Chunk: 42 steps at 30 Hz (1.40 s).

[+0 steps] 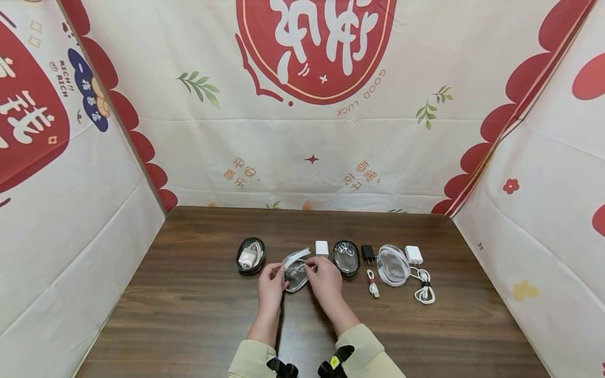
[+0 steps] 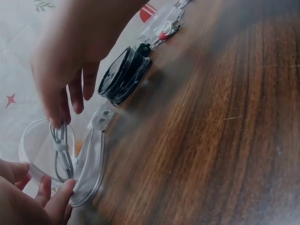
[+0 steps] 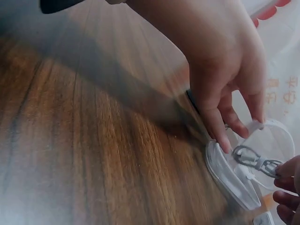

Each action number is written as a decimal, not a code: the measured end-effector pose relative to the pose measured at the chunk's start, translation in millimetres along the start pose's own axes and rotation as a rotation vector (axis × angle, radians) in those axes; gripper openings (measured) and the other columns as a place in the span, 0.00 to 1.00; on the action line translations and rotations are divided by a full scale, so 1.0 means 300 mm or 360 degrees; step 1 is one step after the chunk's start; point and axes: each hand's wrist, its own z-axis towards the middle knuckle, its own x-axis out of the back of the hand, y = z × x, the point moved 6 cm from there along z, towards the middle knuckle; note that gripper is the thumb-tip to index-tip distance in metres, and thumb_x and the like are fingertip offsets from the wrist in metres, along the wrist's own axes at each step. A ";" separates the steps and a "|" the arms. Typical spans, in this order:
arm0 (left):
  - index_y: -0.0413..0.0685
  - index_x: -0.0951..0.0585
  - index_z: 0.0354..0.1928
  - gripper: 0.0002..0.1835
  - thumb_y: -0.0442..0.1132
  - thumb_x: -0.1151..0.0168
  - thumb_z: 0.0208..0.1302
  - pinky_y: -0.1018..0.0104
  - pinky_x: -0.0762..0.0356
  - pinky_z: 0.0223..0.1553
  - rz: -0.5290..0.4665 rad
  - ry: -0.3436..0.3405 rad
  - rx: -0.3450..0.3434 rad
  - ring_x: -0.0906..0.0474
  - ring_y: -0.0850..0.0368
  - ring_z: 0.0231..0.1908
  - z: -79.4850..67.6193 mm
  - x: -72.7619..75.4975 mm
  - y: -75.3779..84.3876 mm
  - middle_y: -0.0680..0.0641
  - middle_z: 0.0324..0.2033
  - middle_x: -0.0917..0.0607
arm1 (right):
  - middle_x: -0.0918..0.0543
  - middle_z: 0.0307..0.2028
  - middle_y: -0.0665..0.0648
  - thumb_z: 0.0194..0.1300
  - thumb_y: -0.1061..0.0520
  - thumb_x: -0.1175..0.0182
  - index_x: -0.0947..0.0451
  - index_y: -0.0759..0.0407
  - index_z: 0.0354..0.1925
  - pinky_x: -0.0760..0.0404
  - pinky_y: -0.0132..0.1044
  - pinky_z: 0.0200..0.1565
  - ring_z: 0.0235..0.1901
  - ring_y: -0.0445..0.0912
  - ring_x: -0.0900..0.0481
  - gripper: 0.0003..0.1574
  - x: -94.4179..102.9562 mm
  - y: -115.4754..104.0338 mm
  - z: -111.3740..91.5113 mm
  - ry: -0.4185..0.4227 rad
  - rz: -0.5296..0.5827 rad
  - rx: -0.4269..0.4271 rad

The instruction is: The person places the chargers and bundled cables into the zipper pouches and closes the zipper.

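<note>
A clear zip case [image 1: 296, 282] stands on the table with its lid [image 3: 282, 132] raised. My left hand [image 1: 271, 286] holds it at the left, with fingers on the lid and the rim. My right hand [image 1: 325, 275] pinches one end of a tied grey-white cable [image 2: 60, 147]. The cable hangs at the case's mouth, between lid and body, its lower end close to my left fingertips. Behind the right hand sits a white charger plug [image 1: 321, 248].
On the left lies a black-rimmed case [image 1: 250, 256] with a white charger and cable inside. To the right are another black-rimmed case [image 1: 346, 258], a black plug [image 1: 367, 253], a short white cable [image 1: 372, 284], a round clear case [image 1: 393, 265], a white plug [image 1: 413, 254] and a tied white cable [image 1: 425, 288].
</note>
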 end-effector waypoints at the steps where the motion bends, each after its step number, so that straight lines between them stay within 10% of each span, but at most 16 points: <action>1: 0.29 0.21 0.43 0.08 0.29 0.42 0.67 0.62 0.19 0.32 0.0002 -0.0005 0.0005 0.27 0.55 0.32 0.000 0.001 0.001 0.42 0.34 0.22 | 0.16 0.28 0.47 0.53 0.60 0.28 0.15 0.52 0.29 0.25 0.38 0.29 0.26 0.41 0.22 0.04 -0.010 -0.003 0.004 -0.0018 -0.0012 -0.0015; 17: 0.24 0.26 0.45 0.09 0.26 0.47 0.69 0.55 0.19 0.36 -0.0041 -0.0040 0.0004 0.30 0.59 0.27 -0.073 0.005 0.121 0.33 0.36 0.24 | 0.17 0.28 0.49 0.53 0.61 0.31 0.13 0.53 0.29 0.23 0.43 0.30 0.30 0.48 0.18 0.03 -0.089 -0.004 0.052 -0.0156 -0.0191 -0.0033; 36: 0.25 0.26 0.46 0.09 0.27 0.47 0.70 0.50 0.18 0.37 -0.0074 0.0001 0.0021 0.27 0.52 0.34 -0.058 0.010 0.099 0.38 0.36 0.25 | 0.27 0.29 0.49 0.51 0.58 0.30 0.13 0.52 0.31 0.25 0.43 0.33 0.30 0.48 0.23 0.05 -0.130 0.041 0.065 -0.0339 -0.0247 -0.0131; 42: 0.29 0.25 0.46 0.08 0.30 0.47 0.71 0.54 0.17 0.35 -0.0090 0.0061 0.0025 0.27 0.50 0.36 0.004 0.018 0.016 0.42 0.35 0.25 | 0.27 0.28 0.47 0.52 0.58 0.31 0.13 0.53 0.34 0.26 0.41 0.33 0.29 0.46 0.25 0.07 -0.111 0.055 0.070 -0.0353 -0.0150 -0.0061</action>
